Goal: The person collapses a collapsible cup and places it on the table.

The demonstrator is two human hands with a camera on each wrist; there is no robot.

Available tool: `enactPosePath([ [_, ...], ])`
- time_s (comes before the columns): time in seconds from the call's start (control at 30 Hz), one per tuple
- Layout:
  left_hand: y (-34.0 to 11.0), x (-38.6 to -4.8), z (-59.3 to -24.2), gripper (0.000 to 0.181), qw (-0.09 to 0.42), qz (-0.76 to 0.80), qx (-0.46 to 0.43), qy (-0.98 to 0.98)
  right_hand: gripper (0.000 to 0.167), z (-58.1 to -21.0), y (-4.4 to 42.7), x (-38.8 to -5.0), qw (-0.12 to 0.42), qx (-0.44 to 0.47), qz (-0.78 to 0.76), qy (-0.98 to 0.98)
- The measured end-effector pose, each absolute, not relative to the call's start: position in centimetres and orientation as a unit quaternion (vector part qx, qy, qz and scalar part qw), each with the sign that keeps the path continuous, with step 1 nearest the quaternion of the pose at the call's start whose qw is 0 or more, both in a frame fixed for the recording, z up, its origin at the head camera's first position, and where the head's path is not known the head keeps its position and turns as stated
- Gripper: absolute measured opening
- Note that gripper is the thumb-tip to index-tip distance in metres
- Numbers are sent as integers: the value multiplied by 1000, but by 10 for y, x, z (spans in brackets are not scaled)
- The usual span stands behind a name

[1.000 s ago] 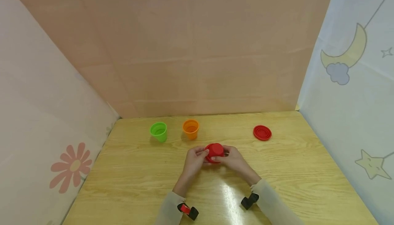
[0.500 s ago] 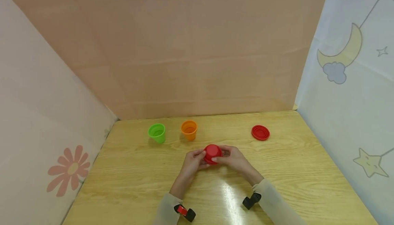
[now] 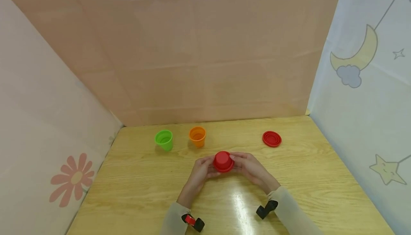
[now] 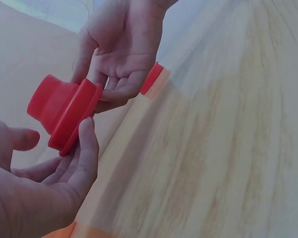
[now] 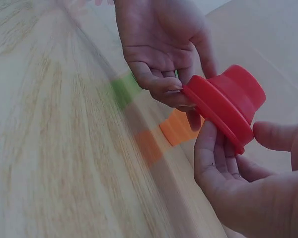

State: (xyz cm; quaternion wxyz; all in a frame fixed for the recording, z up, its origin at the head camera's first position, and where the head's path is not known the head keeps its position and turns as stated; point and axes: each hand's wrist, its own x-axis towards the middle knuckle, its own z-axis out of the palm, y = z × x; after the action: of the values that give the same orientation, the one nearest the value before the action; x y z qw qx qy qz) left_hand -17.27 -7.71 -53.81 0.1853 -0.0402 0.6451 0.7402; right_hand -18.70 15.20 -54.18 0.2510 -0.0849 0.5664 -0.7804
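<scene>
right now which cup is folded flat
The rightmost red cup, its rings nested; the green cup and orange cup stand tall, while left hand and right hand hold the other red cup.

Left grip (image 3: 200, 171) and right grip (image 3: 252, 169) face each other, both curled.

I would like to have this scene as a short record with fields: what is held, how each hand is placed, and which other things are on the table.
held thing: red cup, narrow base up
left hand: holds its rim from the left
right hand: holds its rim from the right
upright cups: green cup, back left; orange cup, to its right
lying flat: red disc, back right, perhaps a folded cup
surface: wooden table
</scene>
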Motion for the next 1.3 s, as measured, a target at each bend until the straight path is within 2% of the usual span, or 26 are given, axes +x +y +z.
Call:
enactPosePath([
  [0.13,-78,-172,-538,44,204,730,-17,652,26,-539,149,-184,256,-81,-781,564],
  [0.27,-79,-171,-541,45,212,726,-9,655,24,-538,147,-182,268,-84,-777,564],
  [0.8,-87,-168,-549,48,216,736,-12,641,41,-539,140,-179,283,-81,-762,577],
  [1.03,-87,-165,-551,41,208,761,-20,614,47,-538,135,-175,302,-34,-761,574],
  [1.3,-87,-165,-550,44,209,752,-11,625,48,-538,130,-177,285,-13,-760,583],
])
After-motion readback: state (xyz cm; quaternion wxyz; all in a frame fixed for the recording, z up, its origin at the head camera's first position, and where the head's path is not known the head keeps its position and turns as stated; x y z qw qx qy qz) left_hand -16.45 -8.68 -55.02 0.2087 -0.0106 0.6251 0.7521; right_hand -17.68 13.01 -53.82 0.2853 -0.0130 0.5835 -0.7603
